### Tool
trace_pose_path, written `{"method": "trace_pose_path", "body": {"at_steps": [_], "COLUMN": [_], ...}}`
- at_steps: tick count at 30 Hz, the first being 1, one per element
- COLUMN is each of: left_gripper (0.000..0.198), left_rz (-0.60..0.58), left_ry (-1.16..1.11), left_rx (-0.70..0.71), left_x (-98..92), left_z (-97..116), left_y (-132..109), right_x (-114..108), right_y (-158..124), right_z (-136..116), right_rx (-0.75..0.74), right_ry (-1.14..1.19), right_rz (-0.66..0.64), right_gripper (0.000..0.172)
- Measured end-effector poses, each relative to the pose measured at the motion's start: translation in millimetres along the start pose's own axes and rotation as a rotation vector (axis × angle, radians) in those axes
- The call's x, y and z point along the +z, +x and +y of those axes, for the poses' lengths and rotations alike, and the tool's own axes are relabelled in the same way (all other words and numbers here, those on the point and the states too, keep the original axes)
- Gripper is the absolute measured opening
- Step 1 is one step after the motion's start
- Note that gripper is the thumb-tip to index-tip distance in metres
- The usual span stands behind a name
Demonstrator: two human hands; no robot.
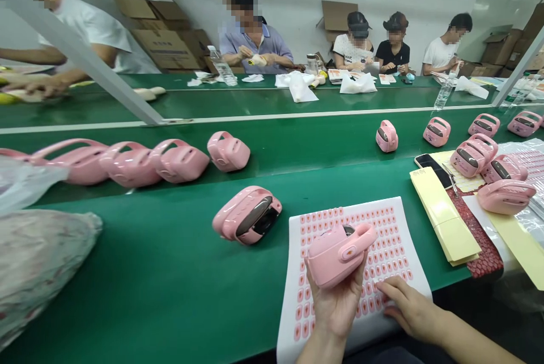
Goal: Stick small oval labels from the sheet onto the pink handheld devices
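Note:
My left hand (335,307) is wrapped around a pink plastic device (334,259) with a loop handle, held tilted above the sticker sheet. An oval sticker (349,252) with an orange mark sits on the handle's side. Under both hands lies the white sheet (361,211) with rows of small pink oval stickers. My right hand (410,301) rests on the sheet's right part, index fingertip at the stickers and thumb apart from it. Whether a sticker is at its fingertips, I cannot make out. Another pink device (247,215) with a dark window stands left of the sheet.
Several pink devices (181,161) line the belt (297,148) at left; more (471,154) stand at right, near a phone (433,170) and yellow card strips (444,216). A plastic-wrapped bundle (42,267) lies left. Across the belt, several people (255,41) work.

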State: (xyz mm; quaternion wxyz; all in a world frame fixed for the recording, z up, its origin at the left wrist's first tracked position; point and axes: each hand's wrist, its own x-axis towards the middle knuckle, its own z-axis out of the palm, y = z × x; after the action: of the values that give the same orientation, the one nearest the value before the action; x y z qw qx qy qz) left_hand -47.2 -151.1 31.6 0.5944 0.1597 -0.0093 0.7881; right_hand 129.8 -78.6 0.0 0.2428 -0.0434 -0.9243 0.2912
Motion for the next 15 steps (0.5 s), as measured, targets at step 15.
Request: {"method": "trace_pose_path", "body": {"at_steps": [15], "left_gripper": [0.098], "left_rz": [0.125], "left_ry": [1.695], "left_rx": [0.293], "left_x": [31.1], "left_z": [30.4], "left_y": [-14.4], "right_x": [-50.5], "right_y": [77.3], "right_z": [-34.9], "right_rx": [-0.224], "right_ry": [0.068], "right_rz": [0.846], "right_gripper": [0.064]}}
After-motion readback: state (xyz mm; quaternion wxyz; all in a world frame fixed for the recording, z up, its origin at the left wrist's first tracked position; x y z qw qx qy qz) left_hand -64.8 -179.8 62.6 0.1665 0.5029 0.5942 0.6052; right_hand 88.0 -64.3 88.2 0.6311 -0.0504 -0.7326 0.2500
